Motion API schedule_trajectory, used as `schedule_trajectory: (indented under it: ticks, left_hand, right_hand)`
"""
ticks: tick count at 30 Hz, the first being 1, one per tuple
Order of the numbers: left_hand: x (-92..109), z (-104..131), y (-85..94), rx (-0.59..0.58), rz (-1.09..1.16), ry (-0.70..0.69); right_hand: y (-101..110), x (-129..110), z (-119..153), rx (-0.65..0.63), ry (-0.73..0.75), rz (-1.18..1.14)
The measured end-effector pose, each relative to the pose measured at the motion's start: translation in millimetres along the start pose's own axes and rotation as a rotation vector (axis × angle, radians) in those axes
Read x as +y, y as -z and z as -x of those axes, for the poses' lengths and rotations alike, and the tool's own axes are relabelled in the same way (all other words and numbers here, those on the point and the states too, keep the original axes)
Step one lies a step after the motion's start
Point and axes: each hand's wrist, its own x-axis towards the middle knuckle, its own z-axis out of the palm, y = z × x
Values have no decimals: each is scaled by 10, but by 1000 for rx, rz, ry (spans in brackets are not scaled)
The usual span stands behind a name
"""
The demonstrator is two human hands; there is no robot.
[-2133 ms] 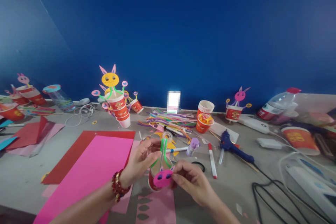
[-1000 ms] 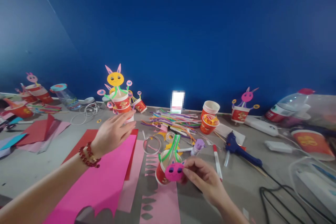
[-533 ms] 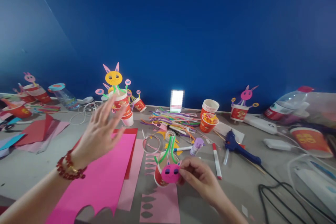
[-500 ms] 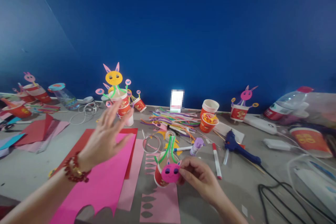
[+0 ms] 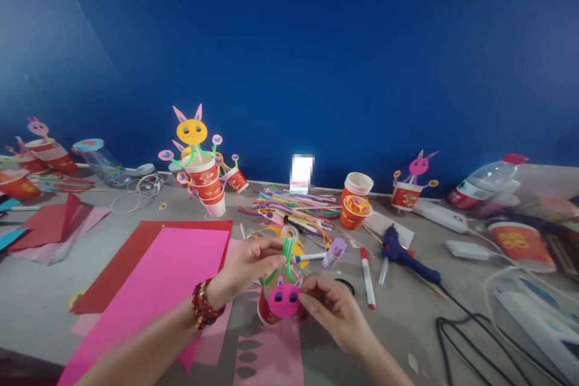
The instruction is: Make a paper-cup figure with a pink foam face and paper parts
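Observation:
My right hand (image 5: 332, 307) pinches the right edge of a round pink paper face (image 5: 284, 301) with dark eyes and small ears. The face is held in front of a red paper cup (image 5: 266, 309), covering much of it. Green and white pipe cleaners (image 5: 288, 248) rise out of that cup. At their upper part, my left hand (image 5: 253, 265), wearing a red bead bracelet (image 5: 205, 307), closes thumb and fingers on them. Under the cup lies a pink sheet (image 5: 271, 359) with leaf-shaped cut-outs.
Pink card (image 5: 167, 277) and red card (image 5: 124, 265) lie at left. Finished cup figures (image 5: 192, 132) stand behind. Loose pipe cleaners (image 5: 303, 205), a glue stick (image 5: 333, 253), a red-capped marker (image 5: 368, 280) and a blue glue gun (image 5: 407, 256) with its black cable (image 5: 452, 338) are ahead and right.
My left hand has come down and to the right from above the pink card to the green pipe cleaners. My right hand still holds the paper face at the cup.

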Motion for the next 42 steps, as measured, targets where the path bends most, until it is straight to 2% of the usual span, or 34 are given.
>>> schedule_trajectory:
  ticks: [4,10,15,17,21,26,31,37,42]
  left_hand:
    - [24,-17,-68,-32,2,-10]
    - [-29,-46,-72,-49,82,-8]
    - [-97,-77,-72,-65,132,-8]
    - [-106,-99,-71,-46,156,10]
    - [-95,-134,-44,-36,160,44]
    - [-145,-161,31,-105,202,32]
    - [-195,-169,77,-119,249,35]
    - [-174,-156,53,-127,218,44]
    - [-164,-159,14,-119,252,22]
  right_hand:
    - [-19,-20,20,-11,-24,-10]
    - [30,-25,68,0,-21,-66]
    - [181,-254,3,221,87,29]
    - [244,-392,-82,260,117,93]
    - [310,-603,-314,238,157,258]
    - [257,-650,-553,171,138,374]
    - [185,-680,-565,184,215,461]
    - [237,-733,-539,173,169,462]
    - [252,-729,-581,140,215,570]
